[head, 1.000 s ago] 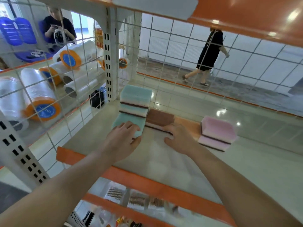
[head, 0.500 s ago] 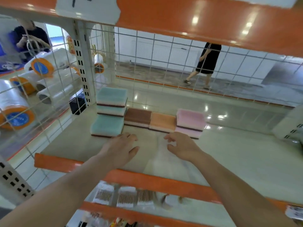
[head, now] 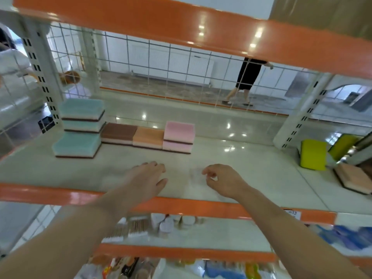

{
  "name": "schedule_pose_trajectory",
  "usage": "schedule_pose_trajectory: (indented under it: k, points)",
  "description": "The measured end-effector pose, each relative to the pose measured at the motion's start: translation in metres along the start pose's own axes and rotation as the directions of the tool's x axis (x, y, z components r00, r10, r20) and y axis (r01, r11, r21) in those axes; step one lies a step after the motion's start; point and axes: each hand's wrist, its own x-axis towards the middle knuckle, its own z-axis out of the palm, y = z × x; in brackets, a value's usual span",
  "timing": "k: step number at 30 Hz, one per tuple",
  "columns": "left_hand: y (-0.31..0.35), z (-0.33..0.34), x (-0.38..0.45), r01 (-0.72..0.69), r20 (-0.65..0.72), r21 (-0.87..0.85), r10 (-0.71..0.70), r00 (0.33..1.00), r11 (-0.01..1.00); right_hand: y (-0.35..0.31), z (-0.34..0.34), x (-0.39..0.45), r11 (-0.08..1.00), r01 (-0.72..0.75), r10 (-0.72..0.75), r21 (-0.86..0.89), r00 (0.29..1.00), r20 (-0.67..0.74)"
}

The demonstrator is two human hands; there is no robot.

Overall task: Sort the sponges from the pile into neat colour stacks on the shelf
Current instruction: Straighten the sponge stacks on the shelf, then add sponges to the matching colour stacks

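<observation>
Shelf [head: 251, 168], centre of frame, orange front edge. Left hand [head: 145, 178] lower centre, palm down, fingers loosely extended, holding nothing. Right hand [head: 223, 179] just right of it, fingers loosely curled, holding nothing. Hands apart, both above bare shelf surface near front edge.

Left of centre, at rear: teal stack [head: 82, 114], two high. Directly in front: single teal sponge [head: 77, 144]. Right of stack, in a touching row: brown sponge [head: 118, 132], orange sponge [head: 148, 137], pink stack [head: 178, 136], two high.

Far right of frame: yellow sponge [head: 313, 152], upright; peach sponge [head: 352, 179], lying flat nearby. Well apart from sorted row.
</observation>
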Motion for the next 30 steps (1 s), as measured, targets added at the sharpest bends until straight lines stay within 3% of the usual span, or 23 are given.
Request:
schedule_pose_trajectory:
  k: [16, 30]
  points:
    - [0.129, 0.016, 0.044, -0.179, 0.04, -0.07, 0.182, 0.982, 0.981, 0.111, -0.044, -0.112, 0.962, -0.268, 0.273, 0.06, 0.955, -0.112]
    - [0.203, 0.032, 0.101, -0.456, 0.118, -0.102, 0.466, 0.877, 0.884, 0.152, -0.069, -0.151, 0.823, -0.565, 0.565, 0.059, 0.805, -0.179]
